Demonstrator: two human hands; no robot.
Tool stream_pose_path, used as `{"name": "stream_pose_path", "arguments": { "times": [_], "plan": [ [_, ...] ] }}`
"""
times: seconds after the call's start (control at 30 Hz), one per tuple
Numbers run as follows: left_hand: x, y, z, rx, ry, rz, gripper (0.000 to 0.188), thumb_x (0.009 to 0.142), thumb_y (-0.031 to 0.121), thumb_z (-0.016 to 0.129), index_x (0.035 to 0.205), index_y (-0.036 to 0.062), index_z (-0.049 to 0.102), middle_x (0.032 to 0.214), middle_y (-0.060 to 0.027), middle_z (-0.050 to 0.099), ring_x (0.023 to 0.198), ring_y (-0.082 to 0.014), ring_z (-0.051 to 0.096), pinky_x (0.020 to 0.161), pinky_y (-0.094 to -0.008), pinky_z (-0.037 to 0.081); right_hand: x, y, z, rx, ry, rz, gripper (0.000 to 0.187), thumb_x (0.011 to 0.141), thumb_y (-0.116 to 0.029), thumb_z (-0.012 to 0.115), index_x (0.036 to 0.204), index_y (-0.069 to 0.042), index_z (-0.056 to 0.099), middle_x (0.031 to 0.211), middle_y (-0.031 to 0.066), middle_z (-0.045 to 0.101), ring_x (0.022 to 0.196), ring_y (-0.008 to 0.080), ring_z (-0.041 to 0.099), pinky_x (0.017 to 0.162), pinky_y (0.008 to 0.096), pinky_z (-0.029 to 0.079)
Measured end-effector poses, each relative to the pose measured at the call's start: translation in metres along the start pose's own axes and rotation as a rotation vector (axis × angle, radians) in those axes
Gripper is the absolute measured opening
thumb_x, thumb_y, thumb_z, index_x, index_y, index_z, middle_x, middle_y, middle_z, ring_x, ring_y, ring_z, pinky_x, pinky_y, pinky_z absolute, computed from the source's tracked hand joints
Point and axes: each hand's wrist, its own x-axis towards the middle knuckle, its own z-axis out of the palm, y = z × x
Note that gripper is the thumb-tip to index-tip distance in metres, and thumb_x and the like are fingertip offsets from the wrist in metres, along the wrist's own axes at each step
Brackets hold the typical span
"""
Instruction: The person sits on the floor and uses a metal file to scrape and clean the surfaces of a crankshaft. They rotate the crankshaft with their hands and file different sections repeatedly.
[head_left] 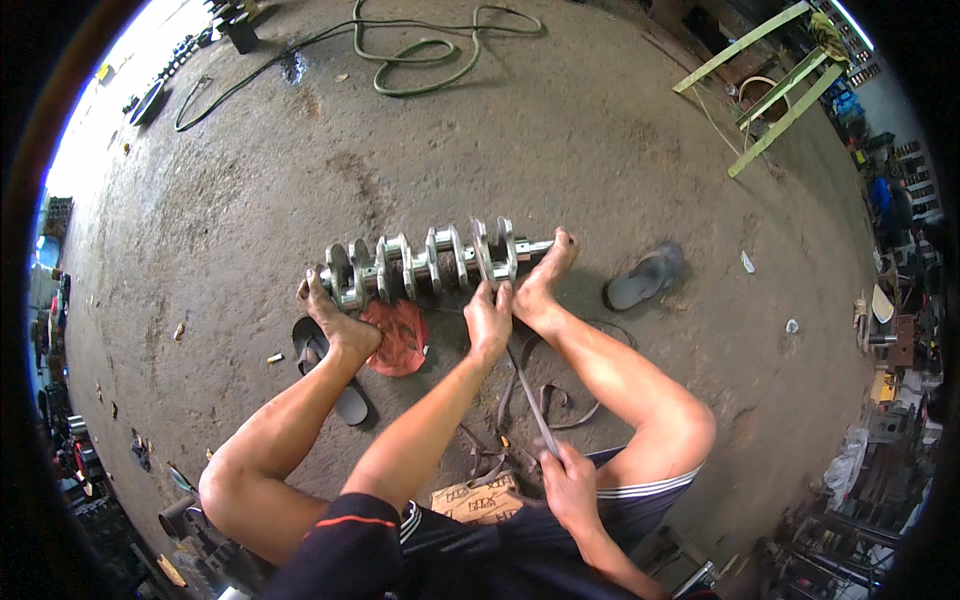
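A shiny metal crankshaft (420,262) lies crosswise on the floor, with my bare feet against its two ends. A narrow grey strip (531,393) runs from the crankshaft's right part down toward me; it seems to loop around a journal there. My left hand (488,320) is closed on the strip close beside the crankshaft, its fingertips near the webs. Lower and to the right, my right hand (571,485) grips the strip's other end, between my legs. How the strip passes behind the journal is hidden.
A reddish cloth (397,338) lies under the crankshaft by my left foot. Sandals (645,277) flank my feet. Loose dark strips (505,455) and a brown printed packet (478,500) lie before me. A hose (430,55) and a green metal frame (785,95) are farther off.
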Motion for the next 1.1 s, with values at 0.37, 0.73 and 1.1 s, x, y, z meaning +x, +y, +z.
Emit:
{"name": "stream_pose_path", "arguments": {
  "times": [0.37,0.73,1.1],
  "plan": [
    [-0.081,0.139,-0.084,-0.177,0.012,0.462,0.023,0.093,0.018,0.063,0.084,-0.0025,0.060,0.063,-0.0087,0.063,0.060,-0.0071,0.052,0.053,-0.0286,0.045,0.180,-0.002,0.064,0.330,-0.191,0.317,0.027,0.095,-0.026,0.058,0.095,0.001,0.065,0.071,0.0031,0.058,0.071,0.0170,0.058,0.063,0.0355,0.044],
    [-0.090,0.028,-0.036,-0.141,-0.126,0.070,0.027,0.096,0.023,0.058,0.086,-0.0025,0.058,0.071,-0.0172,0.066,0.064,-0.0228,0.067,0.060,-0.0373,0.050,0.097,-0.013,0.045,-0.282,-0.005,0.015,0.035,0.088,-0.026,0.063,0.105,0.005,0.063,0.096,0.0240,0.067,0.093,0.0347,0.066,0.080,0.0432,0.048],
    [-0.093,0.042,-0.075,-0.229,-0.023,0.654,0.016,0.089,0.015,0.066,0.094,0.0006,0.065,0.129,-0.0155,0.052,0.106,-0.0250,0.059,0.084,-0.0351,0.050,0.147,-0.047,0.046,0.357,-0.289,-0.223,0.029,0.096,-0.014,0.057,0.121,0.002,0.058,0.110,0.0059,0.064,0.097,0.0114,0.056,0.084,0.0262,0.046]
  ]
}}
